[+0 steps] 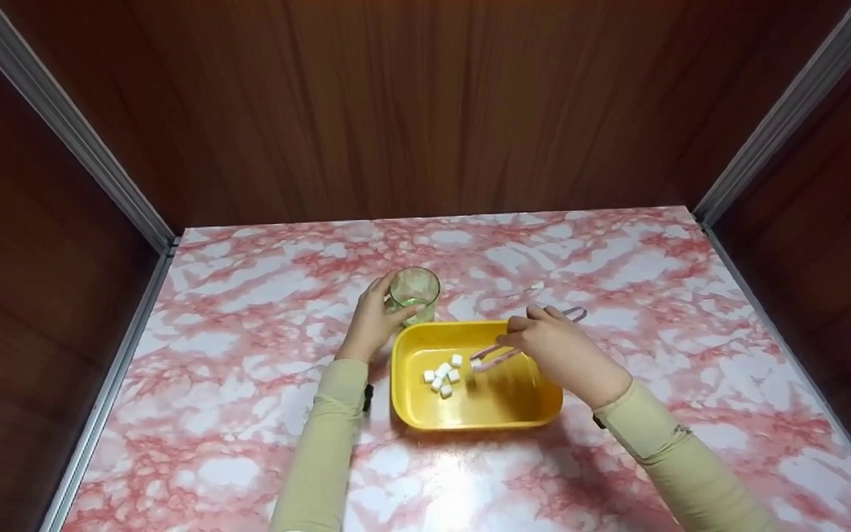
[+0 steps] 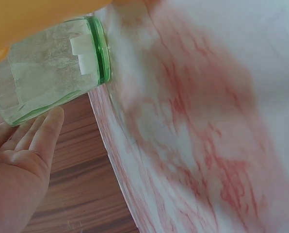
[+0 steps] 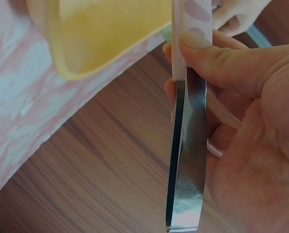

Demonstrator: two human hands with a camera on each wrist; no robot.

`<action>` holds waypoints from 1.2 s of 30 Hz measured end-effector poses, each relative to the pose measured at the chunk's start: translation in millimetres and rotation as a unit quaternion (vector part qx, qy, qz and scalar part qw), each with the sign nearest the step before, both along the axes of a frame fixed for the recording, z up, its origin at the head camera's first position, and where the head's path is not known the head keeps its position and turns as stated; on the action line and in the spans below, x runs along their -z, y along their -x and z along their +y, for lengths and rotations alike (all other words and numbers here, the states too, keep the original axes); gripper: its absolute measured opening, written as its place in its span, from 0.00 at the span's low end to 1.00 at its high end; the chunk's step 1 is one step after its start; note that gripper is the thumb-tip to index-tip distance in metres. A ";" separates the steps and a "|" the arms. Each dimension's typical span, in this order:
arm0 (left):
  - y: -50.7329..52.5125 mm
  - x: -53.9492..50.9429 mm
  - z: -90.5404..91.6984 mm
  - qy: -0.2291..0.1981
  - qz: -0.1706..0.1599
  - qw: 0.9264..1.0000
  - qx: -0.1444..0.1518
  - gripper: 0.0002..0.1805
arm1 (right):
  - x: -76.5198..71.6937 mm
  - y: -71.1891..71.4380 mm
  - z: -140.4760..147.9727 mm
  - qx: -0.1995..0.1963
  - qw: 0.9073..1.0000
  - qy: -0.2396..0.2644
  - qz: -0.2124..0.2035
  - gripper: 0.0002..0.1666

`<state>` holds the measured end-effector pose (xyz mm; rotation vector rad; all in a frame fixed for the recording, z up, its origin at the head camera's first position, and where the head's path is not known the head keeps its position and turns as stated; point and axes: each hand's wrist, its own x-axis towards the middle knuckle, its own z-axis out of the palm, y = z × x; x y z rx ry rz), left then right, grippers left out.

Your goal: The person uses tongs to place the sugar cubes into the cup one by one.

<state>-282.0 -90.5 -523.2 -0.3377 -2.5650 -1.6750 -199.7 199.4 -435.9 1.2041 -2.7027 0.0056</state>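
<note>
Left hand point(image 1: 372, 321) grips green glass point(image 2: 42, 63) | right hand point(image 1: 562, 351) pinches tongs point(image 3: 190, 145) holding one white cube point(image 1: 476, 364) | apparently two cubes point(image 2: 88, 63) inside glass | several cubes point(image 1: 446, 391) left in yellow tray point(image 1: 477, 425)

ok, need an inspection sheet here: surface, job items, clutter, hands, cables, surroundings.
Surface: red-and-white marbled tabletop, no spill seen
Job items: yellow rectangular plastic tray holding small white cubes; clear green-tinted glass tumbler upright by the tray's far left corner, two white cubes inside; pink and silver metal tongs with a white cube at the tips, over the tray
Clutter: pale fleck beyond the tray; loose or pattern, cannot tell
Hands: left hand holds the tumbler; right hand grips the tongs
Cables: nothing seen
Surroundings: brown wood-grain panels at back and sides, grey metal posts at the corners
</note>
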 end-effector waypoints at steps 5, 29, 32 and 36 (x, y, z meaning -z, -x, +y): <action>1.0 0.7 -0.2 0.007 0.009 1.000 -0.003 0.44 | -6.4 1.6 -2.4 -0.004 1.000 0.001 0.012 0.24; 1.1 1.7 0.5 0.016 0.016 1.000 -0.010 0.44 | -19.7 10.9 -8.8 0.010 1.000 0.021 0.007 0.18; 0.8 1.2 0.8 0.017 0.018 1.000 -0.010 0.43 | -23.0 11.8 -10.1 0.015 1.000 0.020 0.000 0.19; 0.0 0.8 0.6 0.007 0.014 1.000 -0.008 0.43 | -28.5 14.6 -13.7 0.011 1.000 0.021 0.001 0.22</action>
